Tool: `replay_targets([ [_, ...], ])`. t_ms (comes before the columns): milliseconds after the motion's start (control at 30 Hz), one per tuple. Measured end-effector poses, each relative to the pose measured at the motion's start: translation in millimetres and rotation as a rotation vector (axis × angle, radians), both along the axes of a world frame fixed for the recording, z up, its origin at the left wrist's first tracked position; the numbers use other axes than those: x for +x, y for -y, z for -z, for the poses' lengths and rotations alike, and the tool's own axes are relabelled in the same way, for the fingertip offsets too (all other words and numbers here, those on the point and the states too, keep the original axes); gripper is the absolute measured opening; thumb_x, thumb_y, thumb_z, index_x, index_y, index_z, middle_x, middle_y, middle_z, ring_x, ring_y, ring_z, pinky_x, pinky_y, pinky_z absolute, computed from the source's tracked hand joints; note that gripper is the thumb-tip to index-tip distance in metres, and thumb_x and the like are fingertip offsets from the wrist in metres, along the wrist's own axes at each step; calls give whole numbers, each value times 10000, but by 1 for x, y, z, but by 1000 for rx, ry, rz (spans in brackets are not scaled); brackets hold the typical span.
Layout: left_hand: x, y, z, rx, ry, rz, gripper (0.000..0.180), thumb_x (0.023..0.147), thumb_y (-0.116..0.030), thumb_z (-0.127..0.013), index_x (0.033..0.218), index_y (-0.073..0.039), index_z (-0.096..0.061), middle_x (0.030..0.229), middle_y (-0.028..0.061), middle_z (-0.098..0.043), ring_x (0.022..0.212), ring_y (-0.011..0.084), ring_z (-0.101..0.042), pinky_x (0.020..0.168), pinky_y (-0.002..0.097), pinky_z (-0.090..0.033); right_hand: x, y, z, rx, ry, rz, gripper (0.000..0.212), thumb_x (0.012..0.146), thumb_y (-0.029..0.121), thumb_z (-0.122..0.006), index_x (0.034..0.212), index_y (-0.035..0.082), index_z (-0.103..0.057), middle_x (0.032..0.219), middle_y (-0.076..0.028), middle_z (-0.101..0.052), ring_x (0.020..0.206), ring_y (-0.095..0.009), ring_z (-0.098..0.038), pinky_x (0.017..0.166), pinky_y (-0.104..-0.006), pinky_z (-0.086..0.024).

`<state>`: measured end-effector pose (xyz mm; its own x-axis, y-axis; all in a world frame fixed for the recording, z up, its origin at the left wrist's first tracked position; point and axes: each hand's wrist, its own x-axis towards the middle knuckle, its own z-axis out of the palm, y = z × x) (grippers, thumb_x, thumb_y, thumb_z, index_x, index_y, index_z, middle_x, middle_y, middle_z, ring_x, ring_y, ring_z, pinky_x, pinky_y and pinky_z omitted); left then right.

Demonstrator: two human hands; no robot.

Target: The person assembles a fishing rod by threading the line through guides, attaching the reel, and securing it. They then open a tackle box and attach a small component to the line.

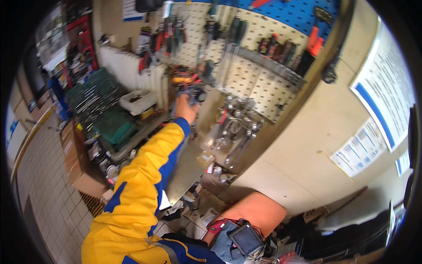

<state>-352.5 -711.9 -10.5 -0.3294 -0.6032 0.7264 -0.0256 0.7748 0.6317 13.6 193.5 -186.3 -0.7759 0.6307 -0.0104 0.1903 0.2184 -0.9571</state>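
Note:
My left hand (pixel 187 109) reaches out, in a yellow and blue sleeve (pixel 140 171), to the back of a metal workbench (pixel 187 167). Its fingers are closed at a cluttered group of tools, and blur hides what they hold. A dark blue object (pixel 189 91) shows right at the fingertips. Just behind it lies an orange and black tool (pixel 182 78). To the right of the hand, many shiny wrenches and sockets (pixel 239 116) are heaped on the bench. My right hand does not show.
A pegboard (pixel 250 75) with pliers and screwdrivers stands behind. To the left are an open green socket case (pixel 94 94), a white tray (pixel 138 102) and a cardboard box (pixel 81 163). Below sits an orange seat (pixel 259 211) with a bag and a dark-screened device (pixel 246 240).

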Motion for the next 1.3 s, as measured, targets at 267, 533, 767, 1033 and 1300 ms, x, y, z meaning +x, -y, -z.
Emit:
replay_targets([
  [267,-108,137,43,220,406,303,530,969,-275,-710,1401,5,-583,1351,207,-666,1212,383,-644,1082,425,-491,0,45,-26,429,443,72,387,898,398,-712,1121,83,-735,1036,-212,-745,965,-382,-727,836,-466,-573],
  [533,-124,138,84,-123,344,242,95,950,7,-622,993,-39,-550,916,111,-569,845,264,-535,827,386,-496,7,71,-41,355,249,149,293,888,272,-784,942,0,-688,836,-150,-742,778,-274,-744,691,-386,-572],
  [767,-108,90,73,-125,359,387,93,959,-141,-670,924,-57,-653,898,101,-668,844,281,-658,768,404,-558,24,39,-8,-89,82,90,219,877,205,-793,1033,61,-738,889,-62,-736,724,-176,-679,624,-310,-571],
  [1033,-94,109,16,-824,736,-131,236,930,-196,-622,752,-123,-759,806,88,-762,772,269,-726,632,443,-568,58,86,-20,-277,4,71,285,907,56,-709,1190,24,-693,850,-51,-693,651,-104,-593,483,-243,-455],
  [1300,-47,18,32,-41,332,426,472,988,-339,-709,1283,22,-637,1125,149,-732,973,219,-687,877,378,-543,30,102,-86,-48,49,74,157,957,81,-709,1065,-34,-715,853,-76,-743,749,-139,-719,645,-262,-588],
])
